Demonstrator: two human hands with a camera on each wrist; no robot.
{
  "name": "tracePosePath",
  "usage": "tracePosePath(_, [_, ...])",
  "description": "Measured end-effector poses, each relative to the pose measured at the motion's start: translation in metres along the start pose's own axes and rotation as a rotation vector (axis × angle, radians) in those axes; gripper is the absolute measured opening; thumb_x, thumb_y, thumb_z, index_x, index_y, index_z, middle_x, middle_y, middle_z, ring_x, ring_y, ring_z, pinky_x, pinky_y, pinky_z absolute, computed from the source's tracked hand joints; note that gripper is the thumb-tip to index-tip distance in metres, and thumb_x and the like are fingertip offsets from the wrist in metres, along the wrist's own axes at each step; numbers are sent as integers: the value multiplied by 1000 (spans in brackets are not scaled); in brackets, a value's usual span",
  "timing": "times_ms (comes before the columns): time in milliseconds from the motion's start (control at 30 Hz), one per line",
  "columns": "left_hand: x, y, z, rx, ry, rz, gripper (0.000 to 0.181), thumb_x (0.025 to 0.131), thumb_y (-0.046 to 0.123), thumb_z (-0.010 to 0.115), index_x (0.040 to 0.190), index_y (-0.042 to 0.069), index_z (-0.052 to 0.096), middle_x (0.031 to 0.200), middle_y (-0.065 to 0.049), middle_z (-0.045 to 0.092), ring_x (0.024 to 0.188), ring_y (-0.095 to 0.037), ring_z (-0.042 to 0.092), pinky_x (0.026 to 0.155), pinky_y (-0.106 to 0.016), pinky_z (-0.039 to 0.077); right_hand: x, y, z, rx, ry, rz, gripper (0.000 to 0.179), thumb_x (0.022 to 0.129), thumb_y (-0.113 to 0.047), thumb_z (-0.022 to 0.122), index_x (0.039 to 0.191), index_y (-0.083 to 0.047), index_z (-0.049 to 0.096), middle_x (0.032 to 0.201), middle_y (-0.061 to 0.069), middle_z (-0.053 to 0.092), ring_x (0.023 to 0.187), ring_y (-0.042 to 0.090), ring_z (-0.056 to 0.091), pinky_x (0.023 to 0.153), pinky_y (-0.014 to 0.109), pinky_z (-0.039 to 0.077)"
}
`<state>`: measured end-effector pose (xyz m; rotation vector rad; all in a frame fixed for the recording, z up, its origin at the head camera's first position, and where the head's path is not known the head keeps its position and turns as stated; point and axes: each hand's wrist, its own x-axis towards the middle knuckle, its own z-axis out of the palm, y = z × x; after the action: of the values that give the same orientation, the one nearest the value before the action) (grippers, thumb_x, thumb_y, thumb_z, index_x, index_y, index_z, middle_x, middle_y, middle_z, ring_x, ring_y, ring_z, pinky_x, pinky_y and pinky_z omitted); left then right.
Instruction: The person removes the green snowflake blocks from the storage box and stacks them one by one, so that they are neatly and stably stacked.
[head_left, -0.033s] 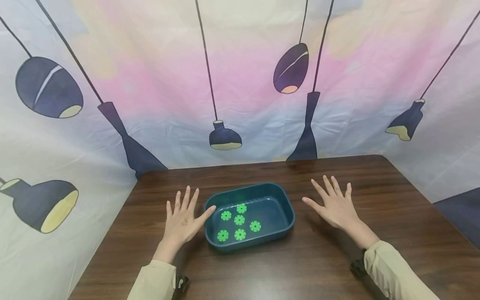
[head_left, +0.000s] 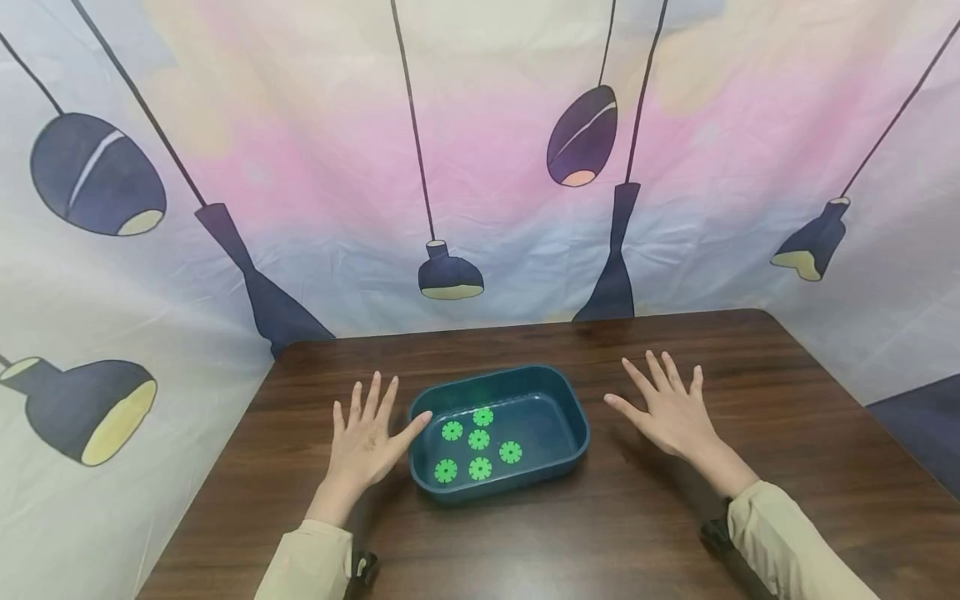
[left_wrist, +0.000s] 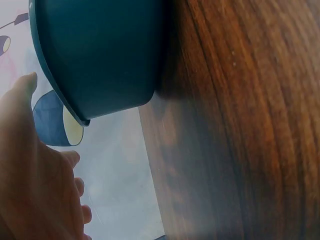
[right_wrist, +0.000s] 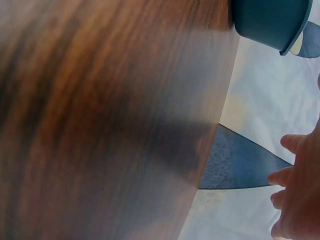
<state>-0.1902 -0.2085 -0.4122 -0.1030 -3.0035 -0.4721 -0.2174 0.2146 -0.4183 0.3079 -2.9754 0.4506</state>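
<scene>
A dark teal rectangular bin stands on the brown wooden table. Flat on its floor lie several bright green notched discs, each with a small centre hole, mostly toward the left half. My left hand is spread just left of the bin, its thumb overlapping the rim in the head view. In the left wrist view a slight gap shows between that thumb and the bin wall. To the right of the bin, my right hand hovers with fingers spread, apart from it. Neither hand holds anything.
The wooden table runs back to a cloth backdrop printed with hanging lamps. Both forearms wear light sleeves, with a dark strap piece under the right wrist.
</scene>
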Motion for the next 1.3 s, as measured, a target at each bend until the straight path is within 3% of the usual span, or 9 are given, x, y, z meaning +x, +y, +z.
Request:
tracePosePath(167, [-5,3,-2,-19,23,29,90,84,74,37,151,19,12,157,-10,3,142,-35,-5,114,-63,-13,-2,-1,2,10,-1,0,80,88,-68,37,148,-16,26,153,23,13,141,40,2,106,73,-12])
tracePosePath(367, [-23,16,-4,-131,114,199,78,88,61,47,149,19,23,155,-6,19,143,-29,12,118,-58,1,-6,-6,6,35,12,1,80,88,-67,38,148,-15,26,152,23,15,141,40,5,108,72,-11])
tracePosePath(500, [-39,23,-2,-185,159,314,64,89,51,56,142,19,40,146,-4,39,135,-24,33,117,-54,21,-8,-11,8,75,98,6,78,88,-64,45,146,-13,32,149,24,25,138,42,18,111,71,3])
tracePosePath(600, [-48,26,2,-192,224,390,48,84,42,67,124,17,58,125,-1,56,118,-20,50,105,-49,41,-9,-14,8,104,216,-8,71,88,-55,54,142,-11,39,142,24,36,131,43,31,110,67,19])
tracePosePath(667, [-52,28,4,-186,263,427,40,79,38,73,112,18,64,112,4,59,107,-16,55,95,-45,49,-9,-17,8,119,291,-25,65,88,-48,58,139,-10,43,137,23,43,124,43,40,106,64,30])
tracePosePath(800, [-57,31,8,-163,269,499,36,72,36,79,101,19,66,102,9,59,99,-11,55,91,-39,51,-10,-24,6,152,377,-48,52,90,-38,60,133,-10,50,129,18,52,115,40,49,92,61,44])
tracePosePath(1000, [-67,35,12,-50,209,583,26,71,33,79,92,21,70,93,11,60,89,-7,57,95,-39,51,-11,-42,11,174,402,-107,43,90,-31,61,127,-12,56,122,13,59,108,35,56,84,55,50])
tracePosePath(1167, [-70,38,15,27,255,624,17,74,25,79,88,19,71,83,10,61,82,-6,59,96,-46,51,-12,-59,12,191,402,-165,40,89,-29,63,125,-13,59,118,10,62,105,30,58,83,51,52])
tracePosePath(1300, [-70,40,18,21,281,640,16,74,14,79,87,15,70,81,8,62,81,-6,59,97,-50,51,-15,-74,13,231,383,-211,38,89,-29,63,123,-12,60,117,8,63,104,27,58,83,49,54])
